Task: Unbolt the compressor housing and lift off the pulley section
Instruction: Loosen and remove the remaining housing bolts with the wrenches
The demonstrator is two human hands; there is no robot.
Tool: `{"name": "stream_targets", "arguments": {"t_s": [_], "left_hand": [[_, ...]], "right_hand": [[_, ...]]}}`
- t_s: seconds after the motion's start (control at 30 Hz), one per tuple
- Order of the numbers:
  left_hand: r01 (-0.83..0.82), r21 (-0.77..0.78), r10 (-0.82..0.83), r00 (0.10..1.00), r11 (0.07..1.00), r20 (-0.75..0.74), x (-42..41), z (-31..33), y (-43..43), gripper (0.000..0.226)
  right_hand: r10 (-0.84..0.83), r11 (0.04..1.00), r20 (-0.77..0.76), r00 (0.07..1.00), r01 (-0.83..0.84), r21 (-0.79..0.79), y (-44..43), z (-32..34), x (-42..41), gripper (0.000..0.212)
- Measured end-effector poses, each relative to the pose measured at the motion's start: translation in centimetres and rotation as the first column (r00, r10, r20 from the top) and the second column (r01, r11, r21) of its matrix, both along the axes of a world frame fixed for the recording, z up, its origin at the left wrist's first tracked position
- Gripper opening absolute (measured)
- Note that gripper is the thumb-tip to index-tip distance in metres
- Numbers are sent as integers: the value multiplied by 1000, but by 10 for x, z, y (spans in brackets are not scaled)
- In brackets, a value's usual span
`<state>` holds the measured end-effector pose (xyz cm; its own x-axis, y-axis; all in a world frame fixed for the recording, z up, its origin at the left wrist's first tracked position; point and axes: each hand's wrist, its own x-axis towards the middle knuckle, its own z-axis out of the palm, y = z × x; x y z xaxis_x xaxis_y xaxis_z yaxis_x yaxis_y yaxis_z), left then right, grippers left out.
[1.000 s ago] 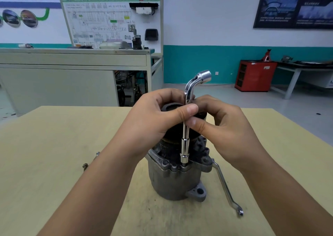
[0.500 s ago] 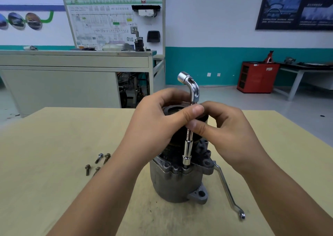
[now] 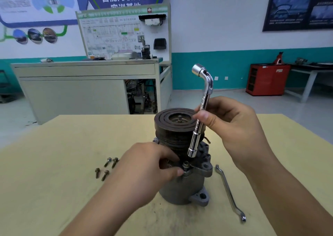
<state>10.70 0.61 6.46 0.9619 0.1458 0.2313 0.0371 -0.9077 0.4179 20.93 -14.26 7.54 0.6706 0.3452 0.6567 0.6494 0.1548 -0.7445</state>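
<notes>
A grey compressor housing [image 3: 182,190] stands upright mid-table, with a dark grooved pulley [image 3: 173,122] on top. My right hand [image 3: 232,127] grips the shaft of a chrome L-shaped socket wrench [image 3: 200,116], whose lower socket hangs just above a raised bolt [image 3: 185,164] at the housing flange. My left hand [image 3: 153,169] reaches to that bolt, thumb and fingers closing at its base; whether they pinch it is unclear.
Several loose bolts [image 3: 106,169] lie on the yellow table [image 3: 54,163] left of the compressor. A bent chrome ring spanner [image 3: 228,190] lies to the right. A grey workbench [image 3: 86,84] and a red cabinet [image 3: 268,78] stand far behind.
The socket wrench has come up off the bolt in my right hand. My left hand left the wrench and pulley top and dropped to the exposed bolt. The camera tilted up.
</notes>
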Motion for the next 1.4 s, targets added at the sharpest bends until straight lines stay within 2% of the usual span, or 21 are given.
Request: {"name": "stream_targets", "arguments": {"t_s": [0.13,0.3,0.53,0.87,1.03,1.17,1.27,1.33,1.4], "left_hand": [[-21,-115,31,996,993,85,7,-13,-8,16],[-26,-149,50,986,988,157,13,-20,-11,10],[-30,-236,63,989,971,131,13,-23,-10,6],[-66,-320,123,980,945,159,8,-25,-15,26],[-19,-501,161,957,865,240,4,-23,-14,21],[-26,-636,253,929,772,269,-9,-15,7,12],[-154,-627,337,923,764,184,-19,-10,54,13],[-310,-527,387,921,792,40,-20,-15,88,13],[-447,-350,439,892,823,-108,-14,-28,116,11]], "right_hand": [[5,1000,20,1000,-6,18,-3,5,-2,16],[9,999,40,999,-10,34,-6,8,-4,16],[25,998,33,999,-26,48,-9,9,-6,15],[15,999,36,999,-17,48,-11,10,-6,18],[8,999,44,999,-9,34,-9,10,-9,12],[-4,1000,26,1000,4,24,-8,10,-8,22],[-10,1000,23,1000,9,24,-8,8,-7,22],[-14,1000,17,1000,13,23,-8,7,-6,19],[-10,1000,16,1000,9,25,-8,8,-6,17]]}}
